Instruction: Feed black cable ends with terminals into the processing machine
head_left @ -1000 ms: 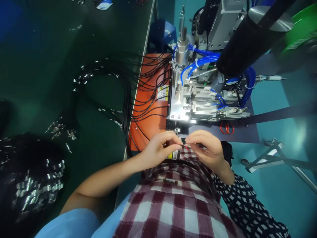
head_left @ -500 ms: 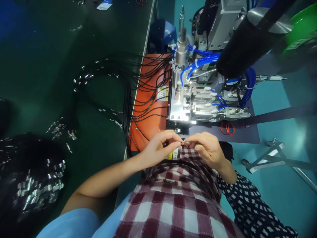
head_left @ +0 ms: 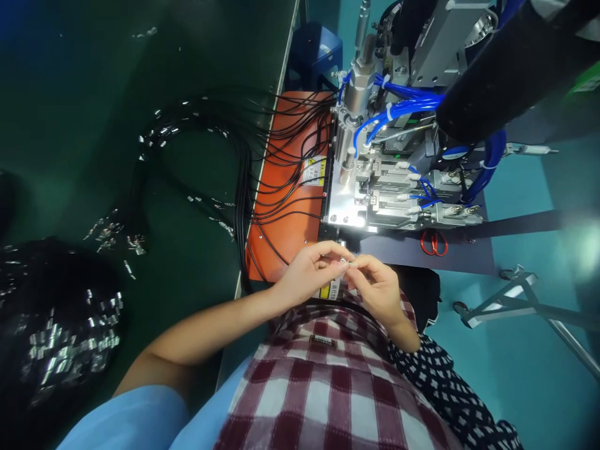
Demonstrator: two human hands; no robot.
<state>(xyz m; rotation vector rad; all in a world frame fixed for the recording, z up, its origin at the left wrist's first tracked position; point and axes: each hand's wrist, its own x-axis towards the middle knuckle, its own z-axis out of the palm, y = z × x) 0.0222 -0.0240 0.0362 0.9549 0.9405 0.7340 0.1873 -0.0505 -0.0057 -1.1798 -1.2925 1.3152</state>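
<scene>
My left hand (head_left: 309, 275) pinches a cable end between thumb and fingertips in front of the checked apron (head_left: 323, 369). Thin pale wires (head_left: 345, 262) show at the fingertips. Close against it, my right hand (head_left: 382, 294) is closed on the tips of these wires, thumb and index finger together. The fingers hide most of the cable end. Just beyond both hands is the metal machine (head_left: 349, 200), with black cables (head_left: 295, 215) running from its left side over an orange plate (head_left: 285, 247).
On the dark green table (head_left: 187, 350) lie a looped cable bundle (head_left: 241, 187) and a large pile of black cables with shiny ends (head_left: 70, 337). Red-handled scissors (head_left: 434, 244) rest right of the machine. A black cylinder (head_left: 497, 81) juts in from the upper right.
My right hand has moved left and turned, its fingertips now meeting my left hand's. The red wire seen between the fingers earlier is hidden. The view has shifted slightly.
</scene>
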